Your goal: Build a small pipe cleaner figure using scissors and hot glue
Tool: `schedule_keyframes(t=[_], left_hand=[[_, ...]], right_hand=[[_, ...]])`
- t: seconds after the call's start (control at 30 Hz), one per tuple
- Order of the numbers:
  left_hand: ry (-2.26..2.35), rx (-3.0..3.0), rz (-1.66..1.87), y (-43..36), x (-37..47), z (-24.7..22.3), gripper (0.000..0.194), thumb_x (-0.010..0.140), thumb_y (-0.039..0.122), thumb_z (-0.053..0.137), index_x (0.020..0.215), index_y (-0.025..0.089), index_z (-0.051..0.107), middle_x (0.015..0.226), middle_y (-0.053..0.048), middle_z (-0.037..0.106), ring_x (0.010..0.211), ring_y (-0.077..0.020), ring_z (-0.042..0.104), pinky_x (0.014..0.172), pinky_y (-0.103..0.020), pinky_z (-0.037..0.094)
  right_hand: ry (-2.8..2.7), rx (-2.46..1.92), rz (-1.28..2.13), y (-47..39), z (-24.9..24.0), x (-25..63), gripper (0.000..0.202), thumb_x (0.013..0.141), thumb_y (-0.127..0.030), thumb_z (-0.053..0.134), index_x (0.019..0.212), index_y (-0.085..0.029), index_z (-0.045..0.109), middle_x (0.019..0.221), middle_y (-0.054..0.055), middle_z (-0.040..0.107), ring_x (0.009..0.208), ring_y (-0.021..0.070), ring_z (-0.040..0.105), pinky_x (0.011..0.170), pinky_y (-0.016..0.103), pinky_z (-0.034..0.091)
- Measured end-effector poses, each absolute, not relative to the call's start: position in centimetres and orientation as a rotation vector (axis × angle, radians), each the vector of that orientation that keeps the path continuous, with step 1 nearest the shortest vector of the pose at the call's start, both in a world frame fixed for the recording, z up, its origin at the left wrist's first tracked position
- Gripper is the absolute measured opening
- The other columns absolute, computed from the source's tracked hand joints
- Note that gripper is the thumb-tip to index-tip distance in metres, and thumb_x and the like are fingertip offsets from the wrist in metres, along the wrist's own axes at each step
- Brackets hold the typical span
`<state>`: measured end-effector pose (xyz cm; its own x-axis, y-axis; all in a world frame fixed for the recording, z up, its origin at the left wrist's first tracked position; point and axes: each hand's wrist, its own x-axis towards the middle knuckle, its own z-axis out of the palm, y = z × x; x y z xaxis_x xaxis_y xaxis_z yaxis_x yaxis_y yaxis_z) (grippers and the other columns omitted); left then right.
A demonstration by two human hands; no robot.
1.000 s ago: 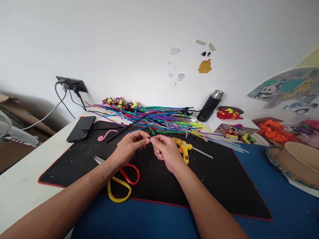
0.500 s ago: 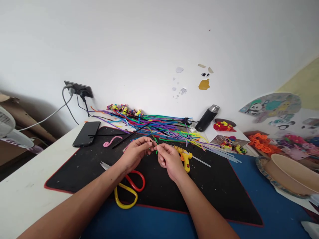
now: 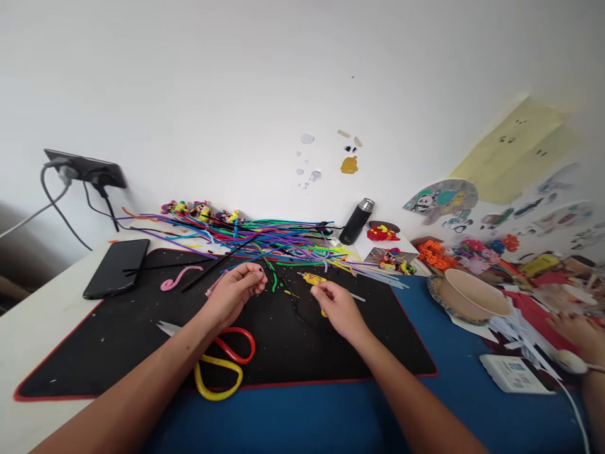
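My left hand (image 3: 239,291) is closed in a pinch over the black mat (image 3: 155,340), with a tiny dark piece (image 3: 261,270) at its fingertips. My right hand (image 3: 339,310) is closed on a yellow hot glue gun (image 3: 312,279), covering much of its body. A clear glue stick (image 3: 358,297) pokes out behind that hand. Between the hands, a green pipe cleaner piece (image 3: 274,281) and a thin black strand lie on the mat. Large scissors (image 3: 220,377) with one red and one yellow handle rest near my left forearm.
Many coloured pipe cleaners (image 3: 265,238) are heaped along the wall. A phone (image 3: 118,268) lies at left, near a pink curl (image 3: 179,277). A black flask (image 3: 357,222) leans at the back. A bowl (image 3: 472,296) and another person's hand (image 3: 576,331) are at right.
My hands have come apart; the right has moved onto the glue gun. Green pipe cleaner that was at my fingers now lies on the mat. The view has turned right.
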<state>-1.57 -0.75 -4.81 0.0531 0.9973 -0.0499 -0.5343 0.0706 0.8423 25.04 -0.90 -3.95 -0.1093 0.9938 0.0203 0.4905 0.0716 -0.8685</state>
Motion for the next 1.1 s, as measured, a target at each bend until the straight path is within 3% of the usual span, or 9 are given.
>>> schedule_keyframes(t=[0.07, 0.23, 0.37, 0.47, 0.6, 0.83, 1.0, 1.1], left_hand=[[0.804, 0.784, 1.345, -0.8, -1.4, -5.1, 0.038, 0.066, 0.038, 0.098, 0.083, 0.015, 0.072, 0.075, -0.003, 0.071, 0.065, -0.0126, 0.061, 0.062, -0.023, 0.048], [0.819, 0.819, 1.326, -1.0, -1.1, -5.1, 0.04, 0.065, 0.038, 0.099, 0.085, 0.015, 0.073, 0.075, -0.003, 0.071, 0.065, -0.0124, 0.061, 0.062, -0.022, 0.048], [0.824, 0.801, 1.307, -1.2, -1.1, -4.8, 0.042, 0.062, 0.038, 0.101, 0.085, 0.014, 0.074, 0.075, -0.004, 0.072, 0.065, -0.0131, 0.062, 0.062, -0.023, 0.048], [0.813, 0.769, 1.284, -1.3, -1.1, -4.6, 0.042, 0.061, 0.035, 0.101, 0.086, 0.015, 0.074, 0.075, -0.004, 0.073, 0.065, -0.0135, 0.063, 0.062, -0.023, 0.049], [0.762, 0.744, 1.263, -1.6, -0.9, -4.4, 0.041, 0.061, 0.032, 0.101, 0.086, 0.014, 0.074, 0.074, -0.004, 0.073, 0.065, -0.0129, 0.063, 0.061, -0.023, 0.049], [0.721, 0.724, 1.251, -1.5, -0.8, -4.9, 0.037, 0.065, 0.03, 0.1, 0.086, 0.015, 0.074, 0.075, -0.004, 0.073, 0.065, -0.0122, 0.063, 0.062, -0.022, 0.05], [0.734, 0.715, 1.264, -1.3, -0.9, -5.2, 0.038, 0.065, 0.031, 0.101, 0.085, 0.015, 0.073, 0.075, -0.004, 0.072, 0.065, -0.0127, 0.064, 0.062, -0.022, 0.05], [0.744, 0.717, 1.272, -1.3, -1.0, -5.2, 0.035, 0.067, 0.029, 0.099, 0.085, 0.014, 0.073, 0.074, -0.004, 0.072, 0.065, -0.0127, 0.064, 0.062, -0.022, 0.05]], right_hand=[[-1.77, -1.634, 0.777, -0.8, -3.6, 27.6, 0.041, 0.095, -0.057, 0.059, 0.094, -0.019, 0.074, 0.081, 0.005, 0.072, 0.073, 0.0209, 0.065, 0.066, 0.03, 0.043], [-1.965, -1.922, 0.625, -0.7, -3.0, 29.3, 0.043, 0.1, -0.058, 0.055, 0.089, -0.02, 0.072, 0.084, 0.007, 0.074, 0.076, 0.0222, 0.067, 0.064, 0.03, 0.037], [-1.951, -2.023, 0.544, -0.1, -3.7, 27.6, 0.044, 0.091, -0.063, 0.068, 0.077, -0.021, 0.063, 0.08, 0.008, 0.073, 0.075, 0.024, 0.064, 0.061, 0.03, 0.03], [-1.828, -1.999, 0.571, 0.2, -4.2, 27.0, 0.04, 0.084, -0.053, 0.078, 0.069, -0.022, 0.057, 0.074, 0.006, 0.069, 0.073, 0.0229, 0.062, 0.061, 0.03, 0.026], [-1.705, -1.922, 0.705, 0.2, -4.9, 27.5, 0.034, 0.081, -0.047, 0.077, 0.068, -0.022, 0.058, 0.068, 0.003, 0.064, 0.066, 0.0197, 0.058, 0.058, 0.029, 0.028], [-1.39, -1.65, 1.139, -0.8, -5.0, 27.1, 0.043, 0.089, -0.064, 0.056, 0.083, -0.022, 0.053, 0.068, -0.002, 0.06, 0.047, 0.0121, 0.054, 0.043, 0.023, 0.034], [-0.912, -1.169, 1.617, -1.0, -4.6, 24.4, 0.046, 0.074, -0.052, 0.086, 0.089, -0.019, 0.057, 0.069, -0.003, 0.062, 0.043, 0.0074, 0.05, 0.038, 0.017, 0.024], [-0.797, -1.009, 1.755, -0.4, -4.6, 22.5, 0.044, 0.072, -0.047, 0.09, 0.089, -0.019, 0.061, 0.068, -0.003, 0.064, 0.042, 0.0054, 0.046, 0.038, 0.016, 0.023]])
